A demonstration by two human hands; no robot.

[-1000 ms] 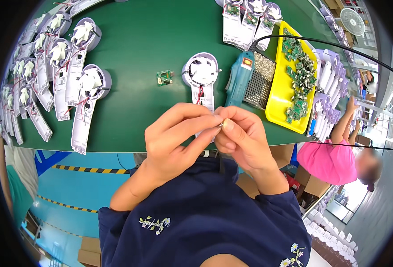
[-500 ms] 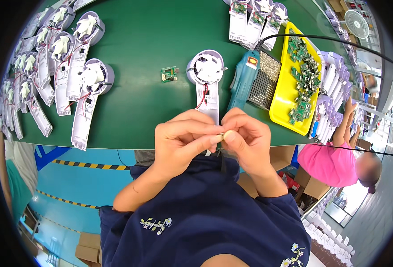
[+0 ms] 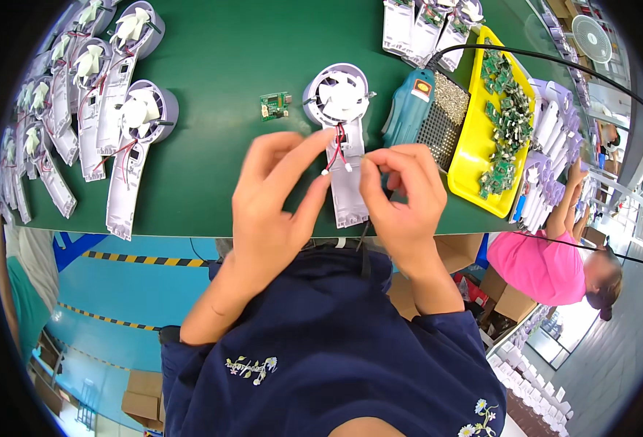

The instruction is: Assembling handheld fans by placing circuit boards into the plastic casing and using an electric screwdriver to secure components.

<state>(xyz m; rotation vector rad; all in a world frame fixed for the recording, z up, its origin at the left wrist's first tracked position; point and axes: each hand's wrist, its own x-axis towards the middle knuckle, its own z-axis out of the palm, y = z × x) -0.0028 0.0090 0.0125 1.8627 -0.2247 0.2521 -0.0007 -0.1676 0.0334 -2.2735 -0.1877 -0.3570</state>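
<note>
Hands have moved fwd from lap to over the green bench (image 3: pixel 219 109). Left hand (image 3: pixel 278 197) grip pinches red wire w/ white plug (image 3: pixel 330 162) of the white plastic handheld fan half-shell (image 3: pixel 342 138); right hand (image 3: pixel 401 197) grip pinches a thin pin (image 3: pixel 366 154) beside it. Hookup looks started.

free: green table (image 3: pixel 227 65) centre | blocked left: fan halves row (image 3: pixel 128 138) | blocked right: teal tool (image 3: pixel 409 109), yellow tray (image 3: pixel 474 156)

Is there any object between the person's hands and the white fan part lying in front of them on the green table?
Nothing visible is in the way. The left hand and right hand are already at the fan half-shell, at its red and black wires. The small circuit board lies apart, to the left.
</note>
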